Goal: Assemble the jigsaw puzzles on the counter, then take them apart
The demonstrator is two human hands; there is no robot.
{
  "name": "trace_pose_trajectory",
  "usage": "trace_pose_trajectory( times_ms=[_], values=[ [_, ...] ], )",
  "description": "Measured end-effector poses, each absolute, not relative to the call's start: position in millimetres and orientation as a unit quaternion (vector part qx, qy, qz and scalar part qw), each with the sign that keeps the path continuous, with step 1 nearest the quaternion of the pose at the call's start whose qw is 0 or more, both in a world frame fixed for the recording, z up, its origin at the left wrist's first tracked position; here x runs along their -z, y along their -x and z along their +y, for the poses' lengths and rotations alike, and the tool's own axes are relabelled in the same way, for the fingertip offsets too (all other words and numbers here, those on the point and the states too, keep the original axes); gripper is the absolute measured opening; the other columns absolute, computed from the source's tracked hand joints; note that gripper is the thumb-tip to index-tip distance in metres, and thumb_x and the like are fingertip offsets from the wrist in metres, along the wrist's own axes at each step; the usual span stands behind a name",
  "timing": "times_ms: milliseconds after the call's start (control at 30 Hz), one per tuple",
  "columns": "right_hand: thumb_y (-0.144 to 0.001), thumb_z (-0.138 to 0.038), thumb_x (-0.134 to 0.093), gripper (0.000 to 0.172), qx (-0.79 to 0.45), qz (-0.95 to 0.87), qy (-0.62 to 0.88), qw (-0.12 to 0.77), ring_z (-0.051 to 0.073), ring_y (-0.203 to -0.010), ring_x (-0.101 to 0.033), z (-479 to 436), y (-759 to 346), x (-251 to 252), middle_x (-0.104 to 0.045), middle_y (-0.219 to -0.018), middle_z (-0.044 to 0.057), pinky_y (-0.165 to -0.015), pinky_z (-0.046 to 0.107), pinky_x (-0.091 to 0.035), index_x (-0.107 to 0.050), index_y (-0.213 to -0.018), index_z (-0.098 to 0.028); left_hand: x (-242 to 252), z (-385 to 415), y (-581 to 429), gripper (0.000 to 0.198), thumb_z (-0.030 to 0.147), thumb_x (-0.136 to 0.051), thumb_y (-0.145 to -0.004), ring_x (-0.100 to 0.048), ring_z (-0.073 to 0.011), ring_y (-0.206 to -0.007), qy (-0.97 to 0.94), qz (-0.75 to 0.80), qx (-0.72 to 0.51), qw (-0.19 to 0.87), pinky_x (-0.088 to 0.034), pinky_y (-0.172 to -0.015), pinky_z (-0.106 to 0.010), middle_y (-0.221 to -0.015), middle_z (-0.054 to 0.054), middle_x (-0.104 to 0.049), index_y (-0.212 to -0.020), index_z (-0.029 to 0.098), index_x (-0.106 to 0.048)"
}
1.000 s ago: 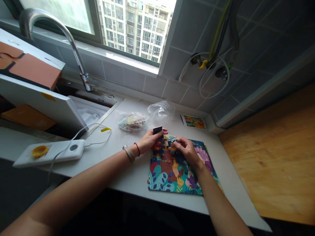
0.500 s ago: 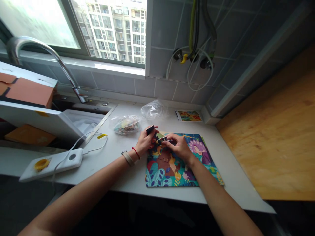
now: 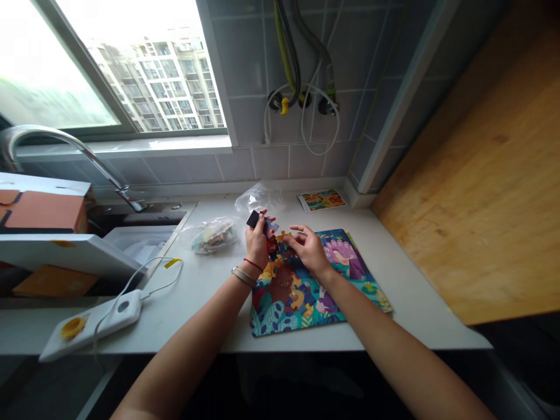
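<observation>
My left hand point(image 3: 257, 242) is closed around several jigsaw pieces at the upper left of the puzzle. A dark piece point(image 3: 252, 219) sticks out by its thumb, and red and bluish pieces show at its fingers. Close beside it, my right hand point(image 3: 310, 248) pinches an orange-brown jigsaw piece point(image 3: 285, 235) between thumb and fingers. Below both hands lies the colourful jigsaw puzzle point(image 3: 280, 318), partly covered by my right hand and forearm. A purple peacock point(image 3: 343, 254) shows on its right side. Loose pieces seem to rest on its middle.
Left of the puzzle, a clear bag of jigsaw pieces point(image 3: 214, 236) lies near a crumpled clear bag point(image 3: 258, 198). A picture card point(image 3: 324, 200) is at the back. A white power strip point(image 3: 91, 326) with its cable, a sink with boxes point(image 3: 44, 213) and a tap point(image 3: 87, 153) stand left.
The view has turned and tilted. My hands have drawn slightly apart, and an orange-brown piece now shows at my right fingertips. The left hand has turned more upright, still holding its pieces.
</observation>
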State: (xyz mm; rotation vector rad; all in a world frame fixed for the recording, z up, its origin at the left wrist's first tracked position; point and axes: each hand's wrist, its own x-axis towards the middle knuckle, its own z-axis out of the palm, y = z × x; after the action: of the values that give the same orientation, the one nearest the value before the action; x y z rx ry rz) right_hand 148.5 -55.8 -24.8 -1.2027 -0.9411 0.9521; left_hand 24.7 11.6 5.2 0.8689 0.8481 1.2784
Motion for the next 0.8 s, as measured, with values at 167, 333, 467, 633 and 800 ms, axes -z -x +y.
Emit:
trace_pose_trajectory(
  times_ms=[167,333,467,633,800],
  values=[
    [-0.066,-0.052,-0.088,0.046,-0.455,-0.466,0.518,0.555,0.02,-0.071,-0.068,-54,-151,34,-0.075,-0.08,0.005,-0.063,0.031,-0.054,-0.076,-0.094,-0.018,2,11,-26,0.051,0.055,-0.074,-0.083,-0.055,-0.006,-0.053,-0.385,0.358,-0.564,0.637,-0.041,-0.048,-0.019,-0.093,-0.002,-0.073,-0.121,0.022,-0.066],
    [-0.07,-0.051,-0.085,0.036,-0.438,-0.482,0.515,0.558,0.02,-0.073,-0.068,-52,-156,32,-0.076,-0.079,0.004,-0.068,0.031,-0.054,-0.073,-0.081,-0.019,3,13,-22,0.052,0.059,-0.07,-0.086,-0.066,-0.0119,-0.07,-0.414,0.347,-0.548,0.638,-0.049,-0.061,-0.022,-0.1,-0.007,-0.076,-0.121,0.021,-0.067],
    [-0.068,-0.054,-0.085,0.039,-0.36,-0.417,0.556,0.623,0.02,-0.075,-0.067,-48,-168,28,-0.076,-0.079,0.004,-0.074,0.033,-0.054,-0.074,-0.083,-0.019,7,16,-17,0.052,0.064,-0.058,-0.093,-0.07,-0.0232,-0.108,-0.463,0.343,-0.531,0.621,-0.055,-0.081,-0.03,-0.124,-0.014,-0.073,-0.113,0.018,-0.071],
    [-0.067,-0.059,-0.087,0.046,-0.458,-0.312,0.504,0.662,0.019,-0.07,-0.067,-49,-163,24,-0.076,-0.081,0.004,-0.066,0.031,-0.056,-0.074,-0.088,-0.02,18,1,-26,0.055,0.063,-0.052,-0.099,-0.063,-0.0268,-0.127,-0.557,0.318,-0.473,0.604,-0.052,-0.102,-0.036,-0.134,-0.014,-0.07,-0.125,0.019,-0.071],
    [-0.083,-0.07,-0.071,0.05,-0.611,-0.208,0.424,0.635,0.013,-0.054,-0.057,-56,-148,19,-0.063,-0.061,-0.002,-0.055,0.026,-0.053,-0.063,-0.076,-0.021,23,-15,-35,0.048,0.045,-0.049,-0.105,-0.059,-0.0235,-0.132,-0.702,0.297,-0.46,0.455,-0.043,-0.115,-0.038,-0.144,-0.01,-0.063,-0.149,0.026,-0.055]
  ],
)
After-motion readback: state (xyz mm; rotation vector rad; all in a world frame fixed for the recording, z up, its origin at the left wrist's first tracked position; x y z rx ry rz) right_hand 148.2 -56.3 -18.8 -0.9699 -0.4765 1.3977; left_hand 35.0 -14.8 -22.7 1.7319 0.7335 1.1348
